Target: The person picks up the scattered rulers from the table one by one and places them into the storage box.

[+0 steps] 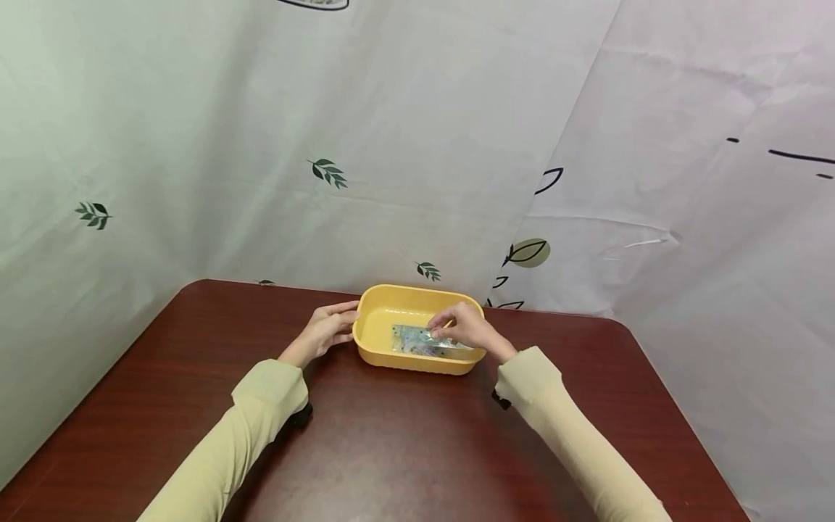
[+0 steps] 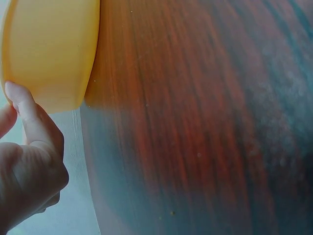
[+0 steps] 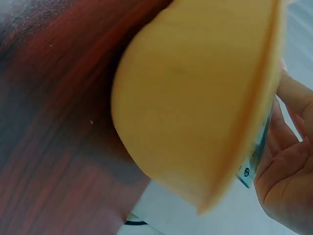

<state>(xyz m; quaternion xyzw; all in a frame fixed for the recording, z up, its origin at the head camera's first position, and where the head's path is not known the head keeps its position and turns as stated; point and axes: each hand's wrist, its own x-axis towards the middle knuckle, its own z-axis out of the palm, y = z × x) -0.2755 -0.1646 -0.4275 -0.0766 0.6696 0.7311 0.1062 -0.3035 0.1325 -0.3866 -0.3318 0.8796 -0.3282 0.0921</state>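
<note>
A yellow plastic basin point(image 1: 417, 366) stands near the table's back edge. At its left end my left hand point(image 1: 321, 332) grips the rim; the left wrist view shows thumb and forefinger point(image 2: 29, 105) meeting at the basin's edge point(image 2: 54, 58). Over the basin's right side my right hand point(image 1: 464, 325) pinches a clear, teal-printed plastic packet point(image 1: 417, 341). In the right wrist view the packet's corner point(image 3: 247, 171) shows past the basin wall point(image 3: 190, 93), beside the palm. Whether more than one packet lies there I cannot tell.
The basin rests on a dark red-brown wooden table point(image 1: 404, 449) with rounded back corners. Directly behind hangs a pale cloth point(image 1: 404, 145) printed with leaves, which also runs along both sides.
</note>
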